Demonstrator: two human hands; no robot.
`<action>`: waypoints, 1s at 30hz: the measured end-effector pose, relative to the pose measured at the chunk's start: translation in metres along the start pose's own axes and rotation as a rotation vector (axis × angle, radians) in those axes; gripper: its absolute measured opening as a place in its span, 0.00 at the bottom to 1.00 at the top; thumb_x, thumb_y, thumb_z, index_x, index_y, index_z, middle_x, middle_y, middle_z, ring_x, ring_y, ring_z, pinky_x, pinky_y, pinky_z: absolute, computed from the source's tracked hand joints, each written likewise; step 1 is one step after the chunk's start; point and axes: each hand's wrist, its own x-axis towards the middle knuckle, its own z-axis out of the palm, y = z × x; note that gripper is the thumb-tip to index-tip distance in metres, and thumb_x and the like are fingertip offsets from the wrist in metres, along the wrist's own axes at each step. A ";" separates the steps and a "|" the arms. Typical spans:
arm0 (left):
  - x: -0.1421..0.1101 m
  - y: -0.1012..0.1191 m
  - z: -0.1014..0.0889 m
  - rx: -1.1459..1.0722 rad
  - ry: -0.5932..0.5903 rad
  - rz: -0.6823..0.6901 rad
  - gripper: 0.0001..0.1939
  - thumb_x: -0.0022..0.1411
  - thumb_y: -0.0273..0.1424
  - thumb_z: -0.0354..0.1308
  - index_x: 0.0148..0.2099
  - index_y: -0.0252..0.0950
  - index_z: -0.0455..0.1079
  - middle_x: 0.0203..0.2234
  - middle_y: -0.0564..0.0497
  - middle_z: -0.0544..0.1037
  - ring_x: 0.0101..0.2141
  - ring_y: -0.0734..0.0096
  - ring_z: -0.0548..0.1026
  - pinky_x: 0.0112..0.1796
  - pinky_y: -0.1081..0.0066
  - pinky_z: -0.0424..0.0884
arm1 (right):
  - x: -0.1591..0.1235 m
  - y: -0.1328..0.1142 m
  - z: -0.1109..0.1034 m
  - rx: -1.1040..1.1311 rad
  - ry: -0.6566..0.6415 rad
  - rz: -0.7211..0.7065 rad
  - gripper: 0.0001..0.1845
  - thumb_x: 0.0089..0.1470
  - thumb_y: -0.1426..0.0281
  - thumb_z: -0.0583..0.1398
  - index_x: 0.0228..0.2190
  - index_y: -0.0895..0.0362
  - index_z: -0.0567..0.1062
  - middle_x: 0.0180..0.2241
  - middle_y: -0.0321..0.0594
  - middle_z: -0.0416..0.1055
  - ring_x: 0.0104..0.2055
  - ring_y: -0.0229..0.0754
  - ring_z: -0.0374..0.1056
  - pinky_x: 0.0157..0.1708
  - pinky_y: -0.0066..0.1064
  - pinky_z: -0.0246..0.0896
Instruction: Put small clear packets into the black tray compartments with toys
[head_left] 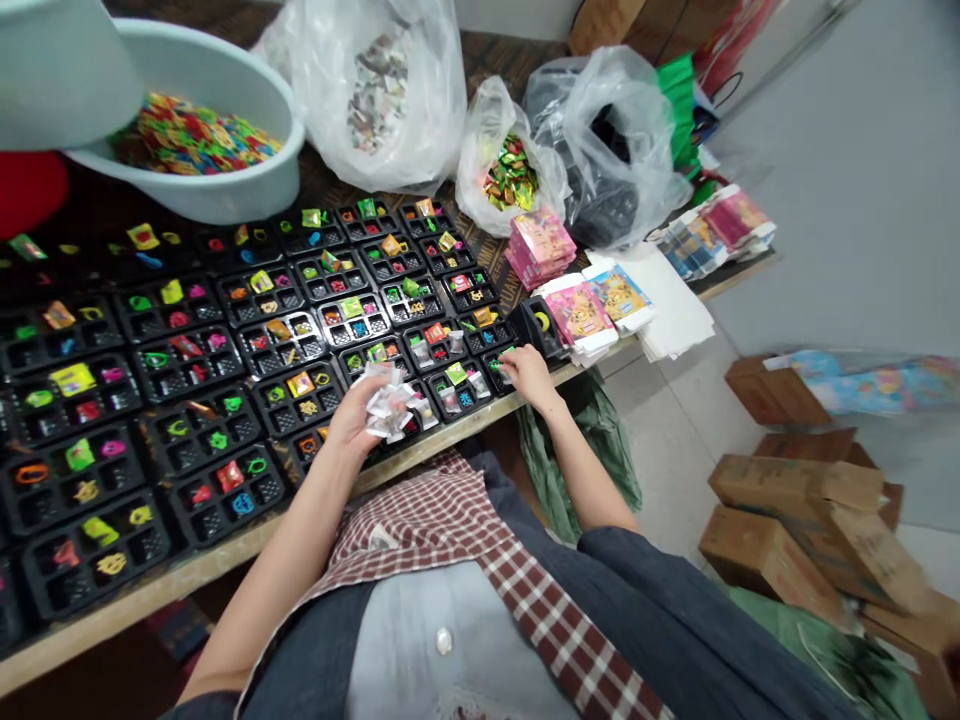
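Observation:
My left hand [354, 418] is wrapped around a loose bunch of small clear-and-white packets [390, 402], held above the front row of trays. At the right end of that row, my right hand [529, 376] reaches down with its fingertips pinched together over a black compartment tray [498, 388]. Whatever lies between those fingertips is too small to make out. Just left of it, another black tray [444, 412] contains a green-wrapped sweet [456, 374], a blue plastic trinket [465, 398] and similar white packets in its front compartments.
Rows of black trays with coloured trinkets and wrapped sweets cover the table. Behind them stand a pale tub [217, 195] of coloured pieces, a bag [315, 130] of white packets and a bag [466, 165] of sweets. Printed boxes [541, 240] are stacked rightward; cardboard cartons [787, 490] lie on the floor.

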 end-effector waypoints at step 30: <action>-0.007 -0.003 0.008 0.154 -0.062 0.055 0.20 0.39 0.22 0.64 0.38 0.34 0.70 0.30 0.49 0.79 0.23 0.69 0.77 0.17 0.77 0.73 | 0.029 0.021 -0.057 -0.422 -0.263 -0.055 0.13 0.53 0.83 0.56 0.31 0.62 0.80 0.32 0.48 0.73 0.34 0.45 0.70 0.37 0.33 0.64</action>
